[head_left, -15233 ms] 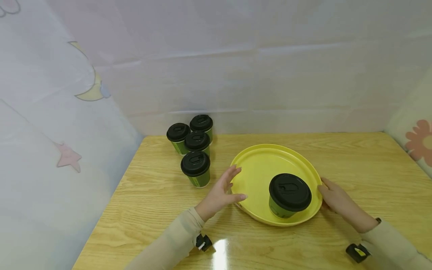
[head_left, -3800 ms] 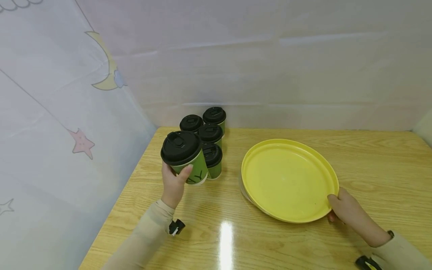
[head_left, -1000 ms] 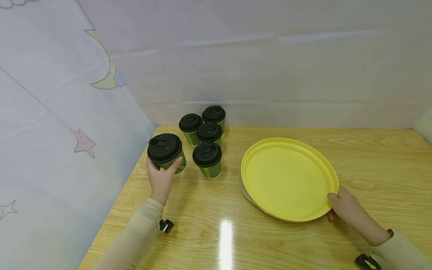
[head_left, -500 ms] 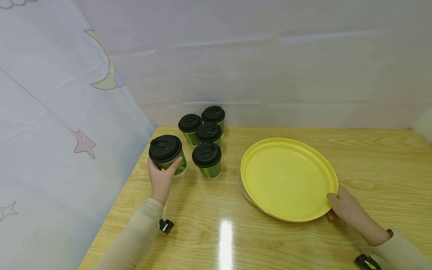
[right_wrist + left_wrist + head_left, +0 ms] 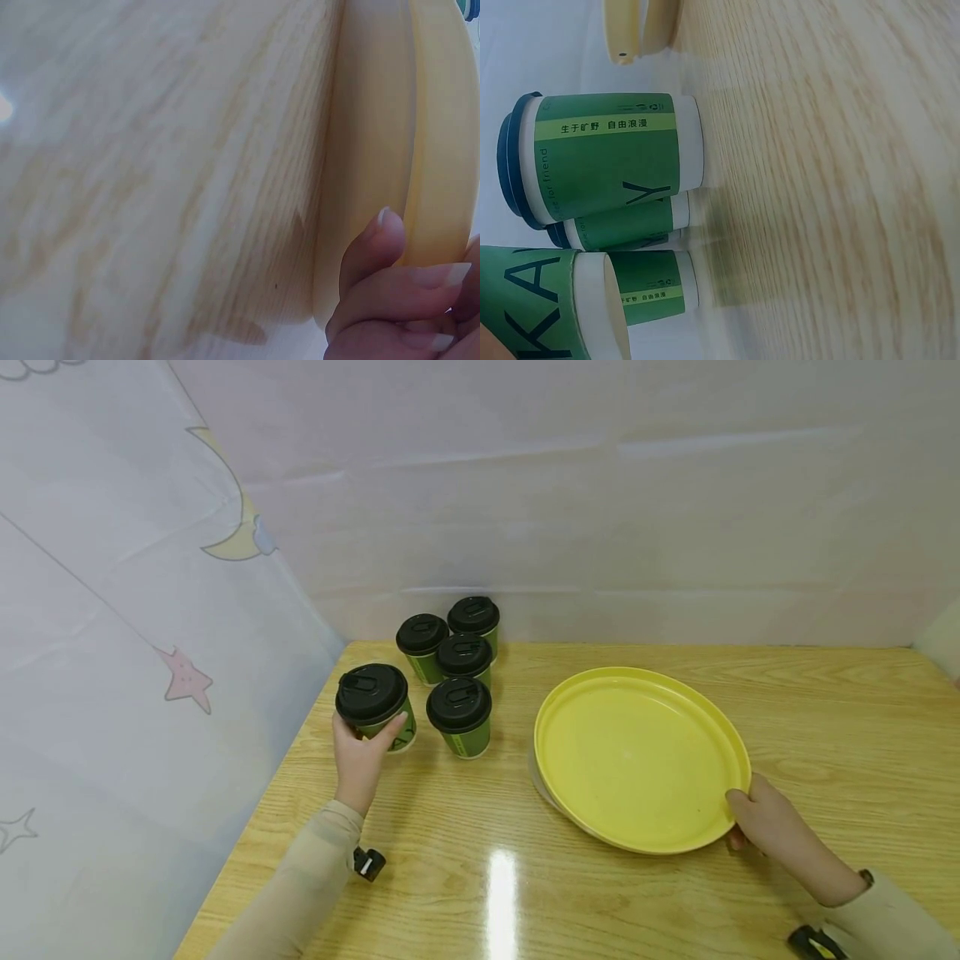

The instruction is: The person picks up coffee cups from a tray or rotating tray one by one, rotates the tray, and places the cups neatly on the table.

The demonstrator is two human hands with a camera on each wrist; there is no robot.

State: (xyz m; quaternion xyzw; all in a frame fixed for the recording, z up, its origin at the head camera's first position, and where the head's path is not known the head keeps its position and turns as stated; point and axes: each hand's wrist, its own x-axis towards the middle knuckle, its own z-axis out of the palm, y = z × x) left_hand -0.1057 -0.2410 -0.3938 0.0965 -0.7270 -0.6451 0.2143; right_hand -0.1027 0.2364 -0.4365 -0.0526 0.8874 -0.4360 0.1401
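My left hand (image 5: 360, 764) holds a green paper coffee cup (image 5: 388, 733) with a black lid, thumb on its near side. In the left wrist view the held cup (image 5: 536, 304) is tilted, its white base raised off the wood. Right of it stands another lidded cup (image 5: 465, 739), with three more behind: a left one (image 5: 423, 667), a middle one (image 5: 467, 656) and a back one (image 5: 476, 617). My right hand (image 5: 768, 814) grips the rim of a round yellow tray (image 5: 637, 760); its fingers (image 5: 397, 292) curl under the edge in the right wrist view.
Under the tray's left side a paler edge (image 5: 542, 785) shows. The wooden table (image 5: 420, 877) meets a pale cloth backdrop (image 5: 555, 527) behind and a patterned cloth (image 5: 112, 735) on the left.
Earlier the cup sat on the tray; my left hand then carried it left, past the other cups. Over the last second it has sunk slightly and shifted right. My right hand stays at the tray.
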